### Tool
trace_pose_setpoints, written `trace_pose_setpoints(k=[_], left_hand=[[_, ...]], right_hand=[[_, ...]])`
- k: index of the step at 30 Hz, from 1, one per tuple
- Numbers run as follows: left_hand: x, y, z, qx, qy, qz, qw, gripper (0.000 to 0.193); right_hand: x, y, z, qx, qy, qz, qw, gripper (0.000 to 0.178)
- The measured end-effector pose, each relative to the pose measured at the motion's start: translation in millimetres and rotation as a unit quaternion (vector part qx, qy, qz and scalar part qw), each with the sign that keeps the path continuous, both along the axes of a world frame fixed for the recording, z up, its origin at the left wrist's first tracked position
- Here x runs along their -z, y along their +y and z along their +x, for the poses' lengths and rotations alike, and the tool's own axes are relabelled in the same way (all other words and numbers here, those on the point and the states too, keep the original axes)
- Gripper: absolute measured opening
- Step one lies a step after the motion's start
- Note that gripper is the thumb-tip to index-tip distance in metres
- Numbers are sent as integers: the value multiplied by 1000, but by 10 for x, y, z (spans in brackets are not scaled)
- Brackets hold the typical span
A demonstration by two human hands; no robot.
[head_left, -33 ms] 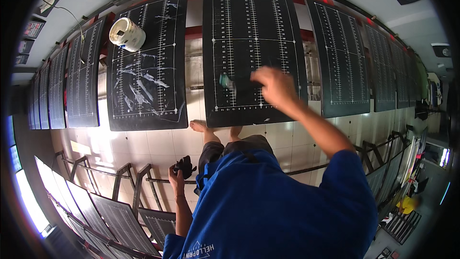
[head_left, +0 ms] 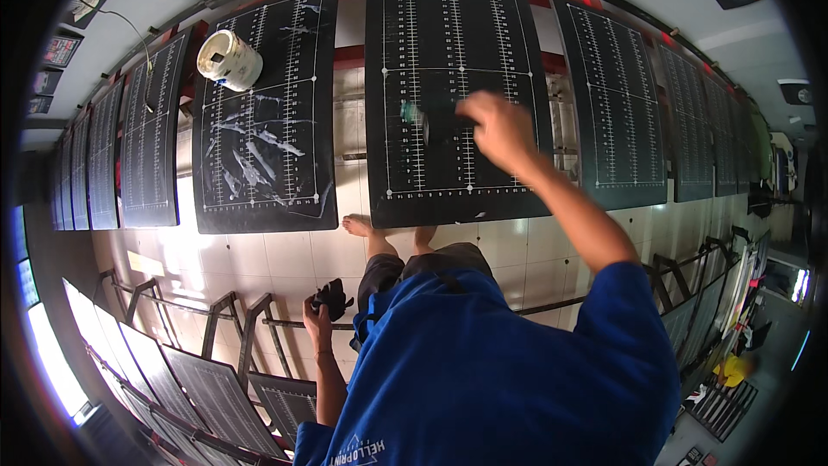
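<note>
My right hand (head_left: 500, 129) is closed over the black board (head_left: 509, 177) in front of me, partly smeared by motion. Left of its fingers is a blurred teal-ended tool (head_left: 412, 112) that moves with the hand; its dark middle is lost against the board, so I cannot tell its kind. At lower left, my left hand (head_left: 316, 319) is wrapped round a crumpled black thing (head_left: 332, 296), held away from the boards. White lines and scale marks cover the board.
A white bucket (head_left: 231, 62) with a stained rim stands on the neighbouring board (head_left: 220, 216), which carries white smears (head_left: 252, 160). More marked boards (head_left: 617, 121) line both sides. Metal frames (head_left: 220, 324) stand behind me. A person in yellow (head_left: 733, 371) is at the far right.
My right hand and the teal-ended tool have moved up the board, away from me, and very slightly right. The left hand and its black thing stay put.
</note>
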State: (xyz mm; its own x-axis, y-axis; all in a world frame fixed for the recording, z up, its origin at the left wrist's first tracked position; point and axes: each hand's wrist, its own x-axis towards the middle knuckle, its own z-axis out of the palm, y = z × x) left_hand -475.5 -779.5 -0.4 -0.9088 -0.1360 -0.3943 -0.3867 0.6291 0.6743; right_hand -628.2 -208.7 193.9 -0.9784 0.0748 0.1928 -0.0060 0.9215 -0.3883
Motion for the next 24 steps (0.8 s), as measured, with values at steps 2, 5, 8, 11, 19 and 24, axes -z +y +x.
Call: trace_pose_setpoints(k=[2, 5, 8, 11, 19, 24], left_hand=[[-5, 26, 12, 1, 2, 8, 1000, 41], [-159, 96, -67, -9, -16, 13, 1000, 41], [-207, 150, 40, -35, -15, 24, 999, 39], [123, -50, 136, -43, -25, 25, 998, 38], [144, -36, -534, 12, -55, 23, 998, 36], [49, -158, -1190, 100, -45, -21, 994, 36]], right_hand=[[170, 739, -547, 42, 25, 67, 997, 36], [357, 1246, -531, 95, 1, 100, 990, 39], [457, 846, 204, 84, -3, 84, 993, 44], [458, 226, 1240, 85, -24, 98, 991, 52], [60, 334, 1681, 157, -102, 54, 981, 50], [250, 974, 887, 204, 18, 96, 974, 44]])
